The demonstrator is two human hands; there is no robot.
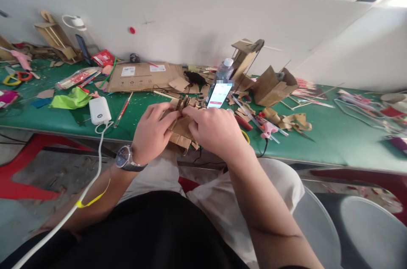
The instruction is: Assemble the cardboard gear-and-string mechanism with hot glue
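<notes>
Both hands meet over a small brown cardboard construction [182,128] at the table's front edge. My left hand [151,131], with a watch on its wrist, grips the cardboard from the left, fingers bent over its top. From the right, my right hand [218,130] is closed on the same piece, its fingers curled near upright cardboard parts [183,103]. Its fingertips are partly hidden, so I cannot tell exactly what they press. Just behind the right hand, a lit phone [219,93] leans against a clear bottle [224,70].
A flattened cardboard box [143,77] lies at the back. To the left are a white power bank [99,110] with a cable and green cloth [71,98]. On the right stand an open cardboard box [275,87] and a pink glue gun [269,129]. A grey stool [318,226] is beside me.
</notes>
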